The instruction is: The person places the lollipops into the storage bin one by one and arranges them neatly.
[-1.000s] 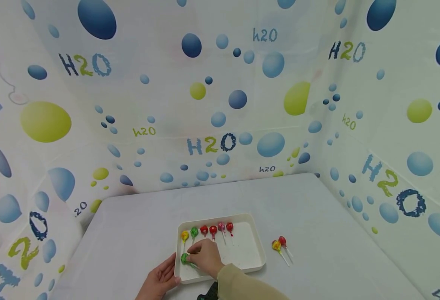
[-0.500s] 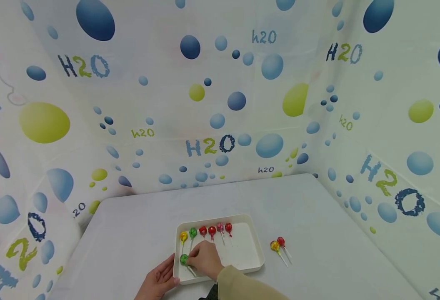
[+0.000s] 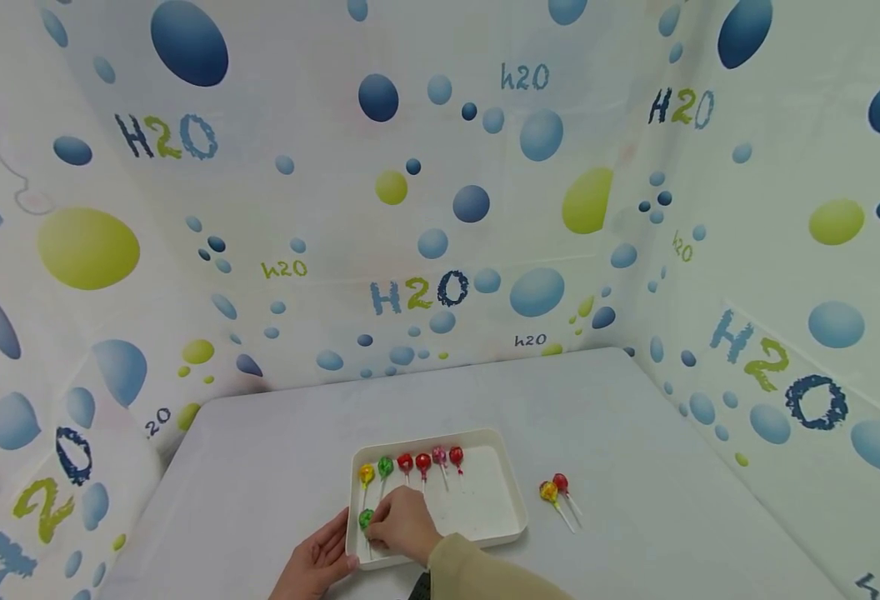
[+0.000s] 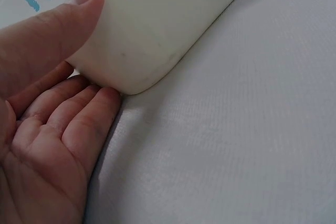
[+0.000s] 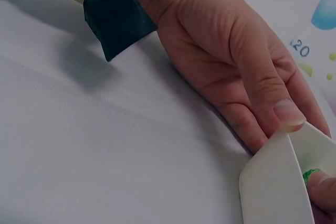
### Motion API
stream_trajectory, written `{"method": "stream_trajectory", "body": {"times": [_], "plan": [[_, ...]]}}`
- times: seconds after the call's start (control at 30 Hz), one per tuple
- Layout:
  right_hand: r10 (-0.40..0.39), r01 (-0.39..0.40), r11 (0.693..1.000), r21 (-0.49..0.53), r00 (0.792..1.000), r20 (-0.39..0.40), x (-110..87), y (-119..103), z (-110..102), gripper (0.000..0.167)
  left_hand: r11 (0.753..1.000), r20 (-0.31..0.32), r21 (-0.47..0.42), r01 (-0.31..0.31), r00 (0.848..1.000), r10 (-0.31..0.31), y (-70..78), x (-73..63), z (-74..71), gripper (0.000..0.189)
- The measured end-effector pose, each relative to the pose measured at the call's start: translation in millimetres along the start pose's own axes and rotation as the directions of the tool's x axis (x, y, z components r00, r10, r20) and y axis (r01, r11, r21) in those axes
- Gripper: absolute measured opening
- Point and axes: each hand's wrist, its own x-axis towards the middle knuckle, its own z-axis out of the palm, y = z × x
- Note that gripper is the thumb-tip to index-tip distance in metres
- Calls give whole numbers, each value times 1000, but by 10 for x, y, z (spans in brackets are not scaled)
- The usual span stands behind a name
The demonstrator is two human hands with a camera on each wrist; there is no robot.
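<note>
A shallow white tray [image 3: 485,533] lies on the table. My left hand [image 3: 316,557] grips its near left corner, the thumb [image 4: 79,22] over the rim and the fingers against the outside. Inside the tray, my right hand [image 3: 406,525] pinches a green lollipop [image 3: 366,519] near its head; the stick points toward the near edge. The right fingertips and green wrapper also show at the edge of the right wrist view. Behind them is a row of lollipops: a yellow lollipop [image 3: 366,473], another green lollipop [image 3: 385,465], and several red and pink ones.
Right of the tray, a yellow lollipop [image 3: 548,491] and a red lollipop [image 3: 561,482] lie together on the white-covered table [image 3: 635,467]. Patterned sheets [image 3: 440,167] enclose the table at the back and both sides.
The green lollipop's stick has swung from slanting rightward to pointing nearly straight toward the near edge. My right hand has shifted slightly with it; my left hand stays at the tray corner.
</note>
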Motion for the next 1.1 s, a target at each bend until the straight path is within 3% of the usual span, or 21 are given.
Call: {"method": "stream_trajectory", "body": {"times": [0.27, 0.37, 0.5, 0.67, 0.83, 0.97, 1.1], "plan": [[-37, 37, 996, 79, 999, 8, 19, 116, -139, 7, 1000, 9, -7, -4, 1000, 4, 5, 15, 23, 93], [-47, 43, 985, 167, 999, 21, 20, 168, -249, 5, 1000, 16, -9, -5, 1000, 5, 5, 22, 37, 93], [-32, 25, 957, 288, 999, 17, 6, 195, -472, 13, 1000, 0, -1, 2, 1000, -2, 18, 28, 58, 93], [-69, 78, 934, 348, 997, -37, -54, 260, -962, 25, 1000, -17, 10, 6, 1000, -5, 40, 29, 79, 94], [-89, 135, 938, 320, 984, -154, -133, 507, -1582, 31, 999, -48, 31, 25, 999, -24, 24, 45, 68, 96], [-19, 97, 960, 263, 958, -286, -207, 757, -2050, 30, 998, -73, 58, 36, 997, -32, 10, 43, 47, 99], [37, 36, 979, 199, 936, -349, -308, 1029, -2411, 31, 998, -65, 60, 33, 997, -29, 2, 38, 39, 99]]}}
